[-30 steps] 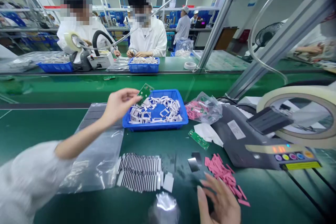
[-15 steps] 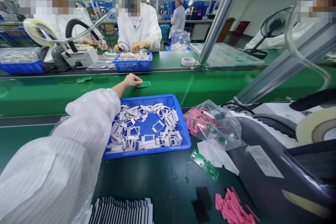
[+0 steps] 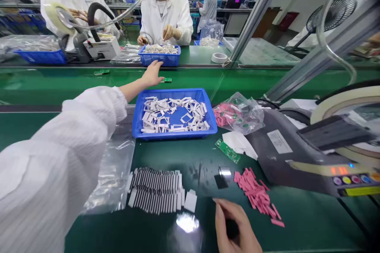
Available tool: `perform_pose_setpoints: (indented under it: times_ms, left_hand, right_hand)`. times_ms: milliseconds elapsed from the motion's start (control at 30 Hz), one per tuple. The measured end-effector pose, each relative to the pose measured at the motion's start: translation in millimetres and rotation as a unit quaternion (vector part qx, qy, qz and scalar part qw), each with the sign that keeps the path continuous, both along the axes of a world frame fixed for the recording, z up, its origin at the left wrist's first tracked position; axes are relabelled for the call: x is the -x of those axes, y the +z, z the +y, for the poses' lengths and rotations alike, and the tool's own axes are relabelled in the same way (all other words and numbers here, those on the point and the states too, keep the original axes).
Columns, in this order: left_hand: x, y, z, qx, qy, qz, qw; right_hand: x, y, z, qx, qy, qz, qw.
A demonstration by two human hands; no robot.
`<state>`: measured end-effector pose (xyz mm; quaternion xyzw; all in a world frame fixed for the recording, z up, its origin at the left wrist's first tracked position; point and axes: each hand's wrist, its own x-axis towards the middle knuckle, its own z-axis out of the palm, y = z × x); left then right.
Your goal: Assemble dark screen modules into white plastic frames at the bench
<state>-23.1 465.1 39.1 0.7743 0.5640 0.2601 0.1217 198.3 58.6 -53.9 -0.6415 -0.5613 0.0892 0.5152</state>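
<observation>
My left hand (image 3: pixel 152 74) reaches over the green conveyor belt with its fingers spread. Its thumb is beside a small green circuit board (image 3: pixel 168 80) lying on the belt. Below that arm stands a blue tray (image 3: pixel 175 136) of white frame pieces (image 3: pixel 160 120). My right hand (image 3: pixel 237 227) is at the front of the bench, thumb and forefinger pinched together; whatever is between the tips is too small to make out. Near it lie a pile of pink strips (image 3: pixel 257 191), a white rectangular piece (image 3: pixel 190 201) and rows of dark-and-white strips (image 3: pixel 157 189).
A grey tape dispenser (image 3: pixel 276 154) stands at the right, with a bag of pink pieces (image 3: pixel 237 114) and another circuit board (image 3: pixel 228 151) near it. Across the belt, co-workers in white coats sit behind a blue bin (image 3: pixel 160 60). A metal post (image 3: pixel 252 16) rises at right.
My left hand has let go of the circuit board on the belt and spread its fingers. My right hand has come into view at the bottom. The view has tilted down.
</observation>
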Motion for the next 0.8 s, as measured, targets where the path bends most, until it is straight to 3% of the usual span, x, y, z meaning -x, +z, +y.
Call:
perform_pose_setpoints:
  times_ms: [100,167,200,300,400,500,600,700,800]
  left_hand:
    - [-0.7,16.4,-75.1,-0.042,-0.046,-0.021,0.998]
    - [-1.4,22.5,-141.6,-0.06,-0.096,-0.035,0.993]
    - [-1.8,23.8,-177.7,-0.063,-0.151,-0.059,0.985]
    - [-3.2,22.9,-282.7,0.035,-0.258,-0.09,0.961]
    - [-7.4,16.1,-362.2,0.189,-0.306,-0.151,0.921]
    - [-17.0,0.0,-412.0,0.308,-0.257,-0.24,0.884]
    - [-31.1,-27.9,-446.5,0.347,-0.185,-0.304,0.868]
    - [-45.5,-57.8,-474.3,0.387,-0.2,-0.338,0.834]
    - [-56.5,-76.6,-493.2,0.433,-0.203,-0.347,0.807]
  right_hand:
    - [-0.8,6.8,9.1,0.027,0.073,-0.061,0.995]
    - [-2.1,9.7,16.8,0.06,0.114,-0.092,0.987]
    - [-2.1,10.8,20.4,0.077,0.126,-0.106,0.983]
    - [1.3,12.7,29.7,0.113,0.158,-0.142,0.971]
    - [6.8,13.8,35.0,0.115,0.18,-0.147,0.966]
    - [8.1,15.3,34.5,0.104,0.177,-0.132,0.97]
    - [-0.8,16.3,31.3,0.089,0.136,-0.105,0.981]
    - [-18.0,14.9,32.5,0.084,0.038,-0.077,0.993]
    - [-32.0,11.9,40.5,0.105,-0.011,-0.056,0.993]
